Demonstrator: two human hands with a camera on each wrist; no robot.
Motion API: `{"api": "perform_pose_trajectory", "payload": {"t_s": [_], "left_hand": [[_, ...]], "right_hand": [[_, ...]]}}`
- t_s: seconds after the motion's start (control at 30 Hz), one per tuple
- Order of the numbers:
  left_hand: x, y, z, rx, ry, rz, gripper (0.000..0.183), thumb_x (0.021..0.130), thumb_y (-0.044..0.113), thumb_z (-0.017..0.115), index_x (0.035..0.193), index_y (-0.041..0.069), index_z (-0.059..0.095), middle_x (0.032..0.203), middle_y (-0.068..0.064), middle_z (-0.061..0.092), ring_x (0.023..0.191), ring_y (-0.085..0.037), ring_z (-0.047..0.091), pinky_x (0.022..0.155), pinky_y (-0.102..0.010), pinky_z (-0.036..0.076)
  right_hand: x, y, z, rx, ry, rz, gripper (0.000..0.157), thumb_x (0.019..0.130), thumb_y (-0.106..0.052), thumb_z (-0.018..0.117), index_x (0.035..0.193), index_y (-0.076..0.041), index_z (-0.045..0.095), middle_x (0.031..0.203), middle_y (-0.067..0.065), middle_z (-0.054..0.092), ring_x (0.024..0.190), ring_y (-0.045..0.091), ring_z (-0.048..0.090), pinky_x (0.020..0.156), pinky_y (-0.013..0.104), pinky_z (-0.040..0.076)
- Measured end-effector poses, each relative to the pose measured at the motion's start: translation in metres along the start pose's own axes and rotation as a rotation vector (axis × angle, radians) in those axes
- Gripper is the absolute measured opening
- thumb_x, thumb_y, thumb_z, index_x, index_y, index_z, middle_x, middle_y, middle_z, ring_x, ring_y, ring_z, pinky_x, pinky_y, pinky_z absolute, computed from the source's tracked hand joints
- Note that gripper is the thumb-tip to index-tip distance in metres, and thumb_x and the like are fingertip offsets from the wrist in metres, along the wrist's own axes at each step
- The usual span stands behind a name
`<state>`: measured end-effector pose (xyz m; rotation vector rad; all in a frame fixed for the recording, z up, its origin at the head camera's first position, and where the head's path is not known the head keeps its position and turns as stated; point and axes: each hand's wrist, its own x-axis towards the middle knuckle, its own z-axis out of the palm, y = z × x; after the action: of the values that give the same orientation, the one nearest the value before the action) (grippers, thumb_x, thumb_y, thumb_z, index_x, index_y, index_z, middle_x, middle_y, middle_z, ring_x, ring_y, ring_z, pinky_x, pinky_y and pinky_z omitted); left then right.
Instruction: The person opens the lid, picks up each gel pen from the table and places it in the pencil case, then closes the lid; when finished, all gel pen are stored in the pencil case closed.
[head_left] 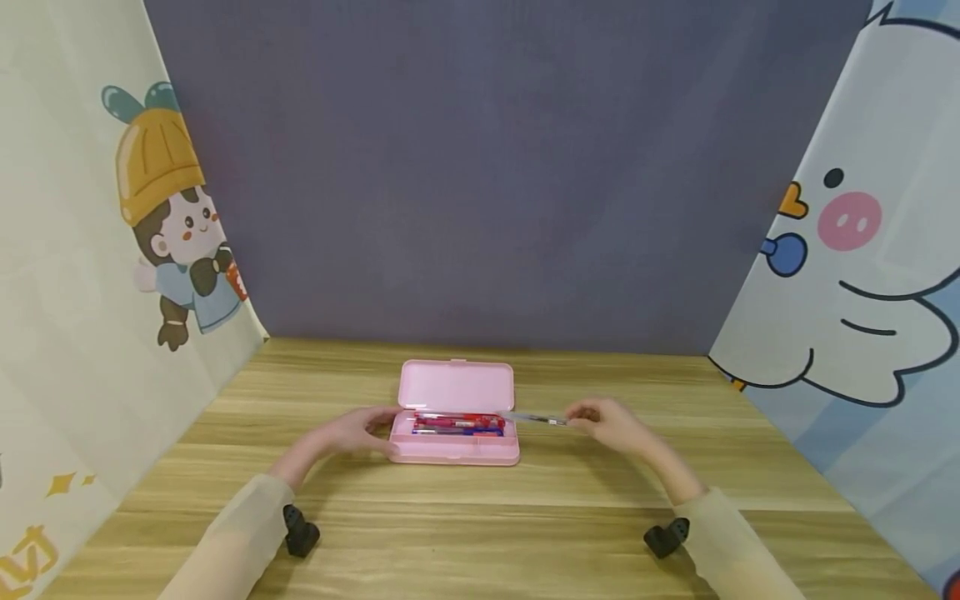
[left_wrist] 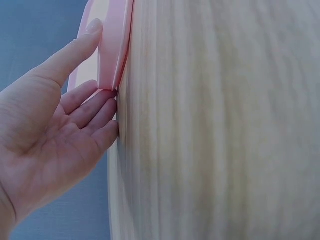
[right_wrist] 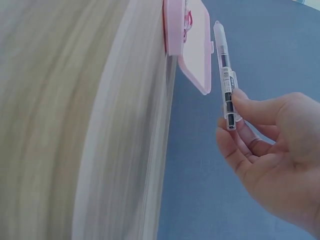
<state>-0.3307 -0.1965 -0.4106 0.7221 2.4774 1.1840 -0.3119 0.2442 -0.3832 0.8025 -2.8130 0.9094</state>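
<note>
A pink pencil case (head_left: 454,457) lies on the table with its lid (head_left: 456,386) tipped back. Inside are several pens (head_left: 459,423) with red and blue parts. My left hand (head_left: 358,429) holds the case's left end, thumb at the front corner and fingers at the end and back. In the left wrist view the thumb (left_wrist: 82,50) lies over the case's wall. To the right, my right hand (head_left: 609,423) pinches a clear pen (right_wrist: 227,80) with dark bands and a printed label near one end. The pen's other end points left toward the case, overlapping its right edge in the head view.
The wood-grain table (head_left: 480,533) runs back to a dark grey-blue wall panel (head_left: 480,183). Cartoon-printed panels stand on the left (head_left: 67,250) and right (head_left: 885,275). A ridge divides the case's front part from the pens.
</note>
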Motion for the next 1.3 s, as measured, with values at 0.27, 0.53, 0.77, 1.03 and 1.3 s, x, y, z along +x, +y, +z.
{"api": "perform_pose_trajectory", "payload": {"t_s": [0.27, 0.53, 0.77, 1.03, 1.3], "left_hand": [[-0.001, -0.002, 0.000, 0.021, -0.005, 0.039, 0.078, 0.080, 0.030, 0.075, 0.140, -0.005, 0.037, 0.142, -0.029, 0.039, 0.133, -0.042, 0.034, 0.110, -0.052, 0.031], [0.003, -0.008, 0.001, 0.009, -0.004, 0.016, 0.080, 0.079, 0.025, 0.076, 0.141, -0.005, 0.035, 0.144, -0.028, 0.036, 0.135, -0.043, 0.031, 0.112, -0.053, 0.028], [0.003, -0.007, 0.001, -0.011, 0.004, -0.004, 0.080, 0.079, 0.025, 0.076, 0.142, -0.003, 0.035, 0.144, -0.027, 0.037, 0.135, -0.041, 0.032, 0.112, -0.052, 0.028], [0.003, -0.006, 0.000, -0.025, -0.002, -0.001, 0.080, 0.079, 0.024, 0.076, 0.141, -0.004, 0.035, 0.144, -0.027, 0.036, 0.135, -0.042, 0.031, 0.112, -0.052, 0.027], [0.003, -0.007, 0.000, -0.030, -0.010, 0.016, 0.079, 0.079, 0.023, 0.076, 0.141, -0.004, 0.036, 0.144, -0.028, 0.037, 0.134, -0.042, 0.032, 0.112, -0.053, 0.028]], "right_hand": [[0.015, -0.010, 0.009, 0.041, 0.041, -0.029, 0.018, 0.089, -0.009, 0.062, 0.103, 0.002, 0.064, 0.090, 0.009, 0.067, 0.080, 0.017, 0.062, 0.064, 0.022, 0.052], [0.032, -0.021, 0.022, 0.087, 0.070, -0.041, 0.019, 0.088, -0.009, 0.064, 0.102, 0.003, 0.064, 0.090, 0.009, 0.067, 0.082, 0.016, 0.062, 0.069, 0.025, 0.053], [0.045, -0.031, 0.035, 0.084, 0.105, -0.064, 0.016, 0.088, -0.008, 0.064, 0.101, 0.001, 0.066, 0.090, 0.007, 0.067, 0.081, 0.015, 0.061, 0.069, 0.023, 0.053], [0.057, -0.041, 0.051, 0.129, 0.083, -0.101, 0.006, 0.087, -0.007, 0.064, 0.092, -0.004, 0.066, 0.087, 0.006, 0.068, 0.078, 0.010, 0.060, 0.069, 0.023, 0.053], [0.067, -0.050, 0.065, 0.174, 0.023, -0.156, 0.008, 0.088, -0.009, 0.064, 0.086, -0.001, 0.063, 0.081, 0.005, 0.065, 0.072, 0.007, 0.056, 0.064, 0.019, 0.051]]}}
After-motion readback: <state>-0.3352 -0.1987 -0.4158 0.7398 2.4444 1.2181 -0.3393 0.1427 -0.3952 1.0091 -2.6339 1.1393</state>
